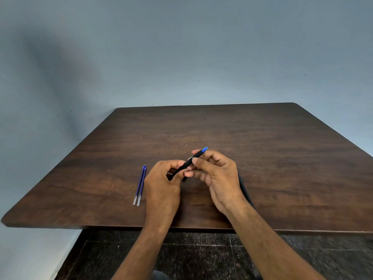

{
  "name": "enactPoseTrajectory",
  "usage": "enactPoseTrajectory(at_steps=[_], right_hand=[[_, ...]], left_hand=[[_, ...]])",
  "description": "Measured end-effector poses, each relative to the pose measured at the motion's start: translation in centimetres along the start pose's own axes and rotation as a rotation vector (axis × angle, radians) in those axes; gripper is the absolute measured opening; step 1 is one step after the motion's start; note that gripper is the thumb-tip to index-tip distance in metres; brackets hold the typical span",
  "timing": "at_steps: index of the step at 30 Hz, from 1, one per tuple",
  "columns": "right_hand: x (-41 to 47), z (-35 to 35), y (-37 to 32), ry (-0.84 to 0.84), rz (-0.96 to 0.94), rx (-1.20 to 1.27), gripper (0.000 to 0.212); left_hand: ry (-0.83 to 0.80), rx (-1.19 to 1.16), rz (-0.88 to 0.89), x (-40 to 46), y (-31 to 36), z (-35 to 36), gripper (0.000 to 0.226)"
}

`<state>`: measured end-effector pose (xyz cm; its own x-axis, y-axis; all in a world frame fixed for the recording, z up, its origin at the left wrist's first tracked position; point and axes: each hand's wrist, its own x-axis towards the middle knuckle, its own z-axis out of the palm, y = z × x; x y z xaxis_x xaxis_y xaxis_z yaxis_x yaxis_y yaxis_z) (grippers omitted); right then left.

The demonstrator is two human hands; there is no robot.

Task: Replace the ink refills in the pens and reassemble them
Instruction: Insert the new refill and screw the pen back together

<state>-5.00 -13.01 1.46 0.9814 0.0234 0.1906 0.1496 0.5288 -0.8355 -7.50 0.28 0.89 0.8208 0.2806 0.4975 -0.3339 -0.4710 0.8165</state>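
Observation:
A black pen (186,164) with a blue tip pointing up and to the right is held above the wooden table (262,158). My left hand (161,184) grips its lower end with curled fingers. My right hand (218,174) pinches the barrel near the blue tip between thumb and fingers. Two blue ink refills (139,184) lie side by side on the table just left of my left hand. Another dark pen (245,188) lies on the table, mostly hidden behind my right wrist.
The table stands against a pale blue wall (181,57). Its front edge runs just below my forearms, with dark speckled floor tiles (201,255) beneath.

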Motion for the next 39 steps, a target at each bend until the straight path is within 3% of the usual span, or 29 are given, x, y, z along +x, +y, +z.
enactPoseTrajectory(at_steps=[7, 11, 20, 27, 39], right_hand=[[-0.15, 0.16, -0.28, -0.003, 0.075, 0.002, 0.013], [-0.20, 0.02, -0.03, -0.036, 0.025, 0.008, 0.018], [-0.10, 0.03, 0.07, -0.012, 0.064, -0.003, 0.004], [-0.22, -0.03, 0.10, -0.034, 0.029, 0.017, 0.019], [-0.26, 0.11, -0.10, 0.015, 0.051, 0.018, 0.007]], left_hand=[[-0.001, -0.002, -0.004, -0.12, -0.05, -0.05, 0.031], [0.005, -0.004, -0.014, -0.09, 0.02, -0.01, 0.033], [-0.007, 0.006, 0.001, -0.15, 0.26, -0.12, 0.034], [0.014, -0.016, -0.016, -0.08, -0.14, 0.04, 0.034], [-0.001, 0.011, -0.003, -0.08, -0.09, 0.01, 0.035]])
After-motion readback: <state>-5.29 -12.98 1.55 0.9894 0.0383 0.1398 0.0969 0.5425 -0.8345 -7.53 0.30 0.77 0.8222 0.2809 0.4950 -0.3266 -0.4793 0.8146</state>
